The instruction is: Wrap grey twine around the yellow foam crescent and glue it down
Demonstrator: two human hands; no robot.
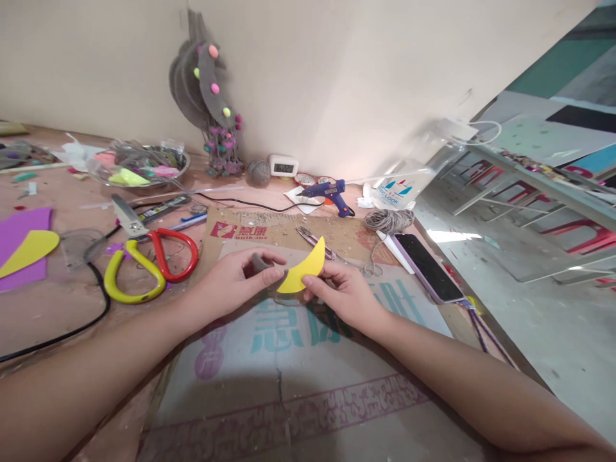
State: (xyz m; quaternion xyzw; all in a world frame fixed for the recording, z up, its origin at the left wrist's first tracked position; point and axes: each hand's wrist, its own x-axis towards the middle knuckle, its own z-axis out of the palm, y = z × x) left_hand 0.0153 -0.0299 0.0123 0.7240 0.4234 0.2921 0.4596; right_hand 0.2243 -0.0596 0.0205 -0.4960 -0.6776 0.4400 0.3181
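A yellow crescent of foam (305, 269) is held over the flattened cardboard (308, 359) at the middle of the table. My right hand (339, 292) pinches its lower edge from the right. My left hand (235, 277) is closed on a small grey piece (260, 262) that touches the crescent's left end. Both forearms reach in from the bottom corners.
Red-and-yellow scissors (149, 260) and a black cable (72, 321) lie left. A blue glue gun (330, 192), twine (389, 220), small scissors (312, 240) and a phone (427, 266) lie behind and right. Purple and yellow foam (24, 247) sits far left. The table edge drops off at the right.
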